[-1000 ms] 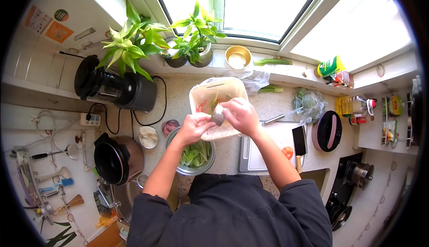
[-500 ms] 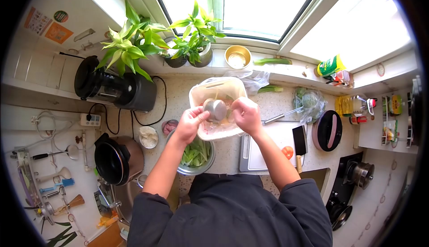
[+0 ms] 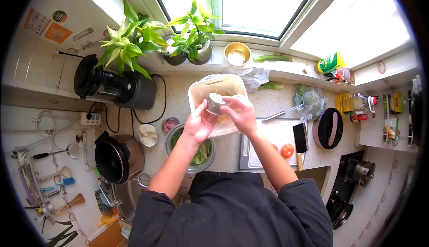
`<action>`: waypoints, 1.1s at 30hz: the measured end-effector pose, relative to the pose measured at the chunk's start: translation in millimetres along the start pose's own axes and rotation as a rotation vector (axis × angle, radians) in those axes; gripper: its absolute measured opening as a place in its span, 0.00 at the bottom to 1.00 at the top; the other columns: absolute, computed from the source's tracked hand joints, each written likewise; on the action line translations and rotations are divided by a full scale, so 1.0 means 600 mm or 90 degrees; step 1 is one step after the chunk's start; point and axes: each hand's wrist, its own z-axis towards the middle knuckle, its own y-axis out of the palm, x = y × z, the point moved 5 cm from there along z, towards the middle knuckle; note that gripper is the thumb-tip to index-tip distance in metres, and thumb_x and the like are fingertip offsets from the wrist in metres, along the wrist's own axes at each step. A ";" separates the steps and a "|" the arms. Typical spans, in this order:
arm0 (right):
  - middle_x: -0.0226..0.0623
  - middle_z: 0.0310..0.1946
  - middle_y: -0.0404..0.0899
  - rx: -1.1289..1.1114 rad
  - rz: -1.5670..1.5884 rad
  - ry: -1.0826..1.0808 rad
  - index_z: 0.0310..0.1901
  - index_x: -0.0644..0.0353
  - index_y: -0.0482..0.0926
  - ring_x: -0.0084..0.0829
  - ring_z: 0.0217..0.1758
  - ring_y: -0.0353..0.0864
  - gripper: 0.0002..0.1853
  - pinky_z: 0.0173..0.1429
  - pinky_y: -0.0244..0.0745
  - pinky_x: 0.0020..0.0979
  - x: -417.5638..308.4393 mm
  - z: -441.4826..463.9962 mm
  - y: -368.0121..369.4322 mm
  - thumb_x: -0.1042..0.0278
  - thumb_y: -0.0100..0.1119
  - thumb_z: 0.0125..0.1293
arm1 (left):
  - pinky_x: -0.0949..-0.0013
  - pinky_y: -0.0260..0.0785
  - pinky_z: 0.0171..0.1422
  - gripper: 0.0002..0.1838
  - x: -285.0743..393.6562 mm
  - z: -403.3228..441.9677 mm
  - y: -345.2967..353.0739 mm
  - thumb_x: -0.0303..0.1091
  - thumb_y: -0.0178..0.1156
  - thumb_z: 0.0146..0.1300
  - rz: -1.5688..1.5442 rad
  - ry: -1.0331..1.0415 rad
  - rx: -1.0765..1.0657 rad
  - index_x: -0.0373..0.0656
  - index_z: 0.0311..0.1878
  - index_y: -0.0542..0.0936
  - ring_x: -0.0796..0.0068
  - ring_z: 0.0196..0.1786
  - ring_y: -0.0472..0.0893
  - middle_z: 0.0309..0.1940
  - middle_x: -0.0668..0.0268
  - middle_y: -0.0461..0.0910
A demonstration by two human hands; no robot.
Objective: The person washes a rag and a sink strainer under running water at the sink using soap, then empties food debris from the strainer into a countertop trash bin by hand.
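Note:
A small silvery sink strainer (image 3: 216, 103), cup-shaped with a perforated end turned up, is held over a pale bin (image 3: 193, 94). My left hand (image 3: 199, 123) grips its left side, palm partly up. On the right side, the fingers of my right hand (image 3: 240, 114) are closed against the strainer. Some refuse shows low in the bin, but my hands hide much of it. Just below my left hand, a bowl of leafy greens (image 3: 201, 152) sits on the counter.
A cutting board (image 3: 254, 151) with tomatoes (image 3: 287, 149) and a cleaver (image 3: 300, 139) lies at the right. To the left stand a bowl of white food (image 3: 149, 135) and a dark pot (image 3: 117, 157). Potted plants (image 3: 199, 46) line the sill.
The strainer has turned so its perforated end faces up. My left hand has rolled palm upward, and my right hand has shifted left onto the strainer.

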 end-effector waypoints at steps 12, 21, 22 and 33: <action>0.35 0.38 0.84 0.009 -0.105 -0.166 0.46 0.61 0.88 0.25 0.35 0.83 0.15 0.42 0.78 0.26 -0.032 0.006 -0.003 0.69 0.78 0.58 | 0.60 0.69 0.72 0.14 -0.007 -0.010 0.002 0.41 0.52 0.79 0.049 0.036 0.056 0.48 0.61 0.76 0.70 0.61 0.81 0.57 0.64 0.83; 0.35 0.37 0.85 -0.016 -0.052 -0.093 0.45 0.64 0.87 0.24 0.36 0.84 0.11 0.42 0.79 0.27 -0.009 0.003 -0.002 0.71 0.74 0.62 | 0.58 0.74 0.67 0.13 -0.018 -0.014 0.007 0.35 0.50 0.80 0.148 0.068 -0.013 0.41 0.58 0.77 0.66 0.57 0.83 0.54 0.60 0.84; 0.35 0.37 0.85 -0.012 -0.025 -0.099 0.45 0.65 0.87 0.24 0.36 0.84 0.10 0.41 0.79 0.26 0.002 0.004 -0.001 0.72 0.72 0.64 | 0.58 0.74 0.67 0.13 -0.017 -0.011 0.005 0.35 0.50 0.80 0.157 0.072 -0.007 0.41 0.58 0.77 0.66 0.57 0.83 0.54 0.60 0.84; 0.41 0.53 0.76 0.019 -0.079 -0.140 0.55 0.61 0.83 0.32 0.46 0.83 0.24 0.48 0.81 0.31 -0.032 -0.014 -0.008 0.69 0.78 0.57 | 0.54 0.75 0.69 0.20 -0.017 -0.001 0.008 0.38 0.42 0.83 0.081 0.066 -0.018 0.42 0.70 0.68 0.62 0.62 0.80 0.64 0.57 0.76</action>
